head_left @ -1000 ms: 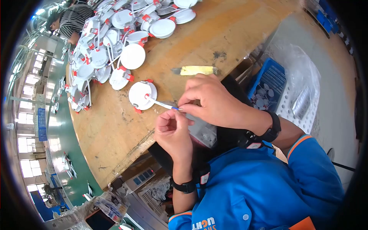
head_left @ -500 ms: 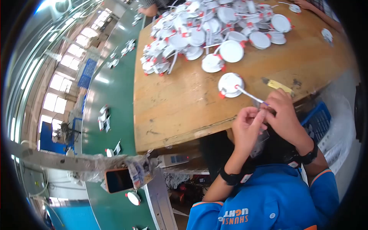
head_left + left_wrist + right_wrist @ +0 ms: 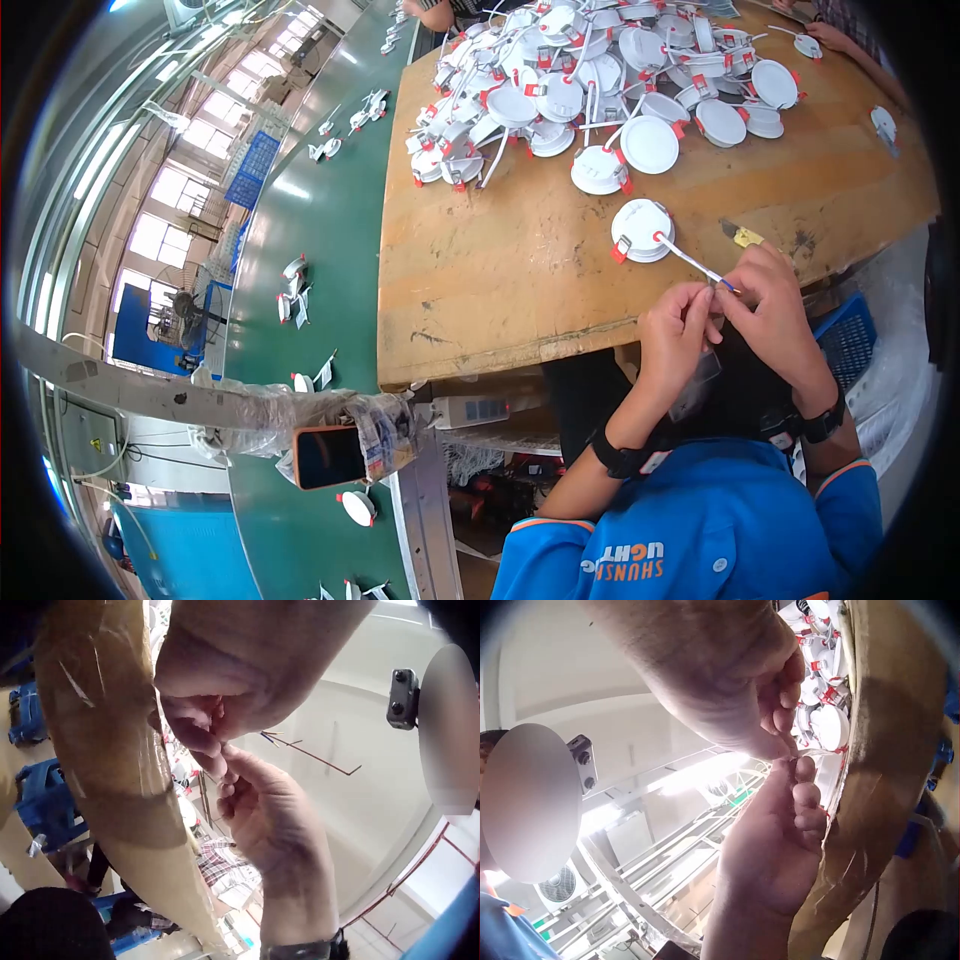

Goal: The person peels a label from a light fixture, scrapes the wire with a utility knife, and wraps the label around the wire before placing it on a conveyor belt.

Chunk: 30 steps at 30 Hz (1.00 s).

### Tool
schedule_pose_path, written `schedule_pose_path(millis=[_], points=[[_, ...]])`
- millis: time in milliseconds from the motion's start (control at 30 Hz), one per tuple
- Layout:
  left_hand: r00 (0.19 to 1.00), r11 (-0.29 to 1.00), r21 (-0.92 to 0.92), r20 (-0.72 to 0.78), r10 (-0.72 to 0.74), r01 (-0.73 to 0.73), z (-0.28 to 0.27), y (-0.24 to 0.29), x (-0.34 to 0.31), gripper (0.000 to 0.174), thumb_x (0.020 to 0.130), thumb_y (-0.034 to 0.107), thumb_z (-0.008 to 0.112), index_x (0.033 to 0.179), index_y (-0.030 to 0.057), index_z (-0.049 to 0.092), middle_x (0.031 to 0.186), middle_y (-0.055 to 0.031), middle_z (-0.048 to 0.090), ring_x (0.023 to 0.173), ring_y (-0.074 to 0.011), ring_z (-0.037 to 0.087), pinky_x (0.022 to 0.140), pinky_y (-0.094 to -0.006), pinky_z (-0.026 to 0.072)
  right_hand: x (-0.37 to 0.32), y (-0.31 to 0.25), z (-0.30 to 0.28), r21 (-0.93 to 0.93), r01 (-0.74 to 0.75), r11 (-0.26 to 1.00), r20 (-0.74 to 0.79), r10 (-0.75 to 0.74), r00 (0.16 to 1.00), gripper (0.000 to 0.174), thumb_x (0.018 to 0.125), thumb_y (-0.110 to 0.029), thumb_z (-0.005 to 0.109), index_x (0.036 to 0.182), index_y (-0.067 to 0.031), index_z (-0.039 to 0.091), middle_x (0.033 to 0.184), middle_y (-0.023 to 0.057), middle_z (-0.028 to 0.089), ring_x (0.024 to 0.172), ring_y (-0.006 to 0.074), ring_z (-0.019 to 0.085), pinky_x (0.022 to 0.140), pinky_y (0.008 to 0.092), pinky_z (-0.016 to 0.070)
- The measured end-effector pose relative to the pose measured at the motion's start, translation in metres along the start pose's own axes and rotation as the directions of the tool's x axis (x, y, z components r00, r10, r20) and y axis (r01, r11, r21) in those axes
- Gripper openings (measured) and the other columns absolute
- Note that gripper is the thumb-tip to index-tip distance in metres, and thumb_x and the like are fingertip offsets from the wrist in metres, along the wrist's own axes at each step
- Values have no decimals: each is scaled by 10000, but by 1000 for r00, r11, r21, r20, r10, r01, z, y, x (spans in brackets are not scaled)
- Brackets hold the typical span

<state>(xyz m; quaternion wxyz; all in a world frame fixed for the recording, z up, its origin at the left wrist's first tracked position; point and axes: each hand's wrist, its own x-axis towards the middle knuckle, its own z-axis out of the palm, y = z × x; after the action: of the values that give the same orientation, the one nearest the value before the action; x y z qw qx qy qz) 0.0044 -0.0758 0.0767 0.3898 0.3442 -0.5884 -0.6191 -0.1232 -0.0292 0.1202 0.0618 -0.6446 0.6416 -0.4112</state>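
A round white downlight (image 3: 643, 230) with red-tipped spring clips lies near the table's front edge. Its white cable (image 3: 690, 260) runs towards me, with a bit of blue at the end. My left hand (image 3: 672, 335) pinches at the cable's end between thumb and forefinger. Fingertips of my right hand (image 3: 770, 310) pinch the same end, right against the left ones. In the left wrist view thin coloured wire ends (image 3: 271, 738) stick out beside the fingers. The right wrist view shows both thumbs meeting, the wires mostly hidden between them. Past the right hand lies a yellow-handled knife (image 3: 745, 236).
A large heap of downlights (image 3: 600, 90) covers the far part of the wooden table (image 3: 490, 290). To the left runs a green conveyor belt (image 3: 320, 230) with several lamps. A phone (image 3: 330, 457) is fixed to a wrapped rail. Other people stand at the table's far side.
The head view has swung left, so the table appears further right. My hands stay at the cable's end, and their fingertips have come closer together. The downlight remains on the table.
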Motion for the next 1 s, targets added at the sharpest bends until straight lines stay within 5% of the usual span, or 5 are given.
schedule_pose_path(millis=[167, 367, 567, 667, 1000], points=[[910, 791, 494, 2, 415, -362, -3, -16, 3, 105, 875, 87, 551, 921, 3, 593, 660, -64, 611, 525, -96, 590, 468, -239, 457, 7, 13, 2, -28, 126, 992, -33, -127, 991, 123, 630, -107, 648, 632, -56, 536, 701, 68, 481, 755, 253, 472, 688, 366, 348], [915, 597, 746, 42, 400, -295, 5, 5, -2, 121, 797, 44, 599, 804, 38, 478, 650, -139, 503, 544, -303, 541, 490, -372, 427, 13, 22, -7, -6, 100, 995, 53, -99, 994, 122, 629, -134, 666, 631, -110, 546, 697, 28, 471, 768, 202, 462, 716, 336, 295], [892, 652, 675, 20, 452, -346, -5, -18, 3, 74, 860, 12, 535, 815, -12, 481, 589, -17, 520, 495, -51, 507, 436, -214, 393, 11, 35, -10, 273, -97, 957, 128, 63, 990, 95, 706, -149, 668, 701, -66, 621, 682, 43, 510, 702, 193, 504, 679, 327, 366], [954, 854, 471, -78, 291, -222, -2, -10, 0, 51, 868, -2, 515, 823, -4, 491, 621, -15, 535, 490, -51, 501, 435, -186, 379, 8, 36, -22, 388, -226, 894, 149, 181, 972, 128, 727, -149, 681, 757, -32, 642, 710, 49, 549, 677, 184, 533, 636, 312, 421], [933, 796, 528, -18, 358, -295, 1, -8, 2, 78, 878, 29, 529, 807, -3, 526, 618, -7, 539, 477, -44, 488, 433, -175, 369, -6, 23, -7, 180, -96, 979, 44, 90, 995, 118, 710, -144, 678, 729, -34, 640, 703, 69, 558, 695, 214, 548, 638, 322, 423]])
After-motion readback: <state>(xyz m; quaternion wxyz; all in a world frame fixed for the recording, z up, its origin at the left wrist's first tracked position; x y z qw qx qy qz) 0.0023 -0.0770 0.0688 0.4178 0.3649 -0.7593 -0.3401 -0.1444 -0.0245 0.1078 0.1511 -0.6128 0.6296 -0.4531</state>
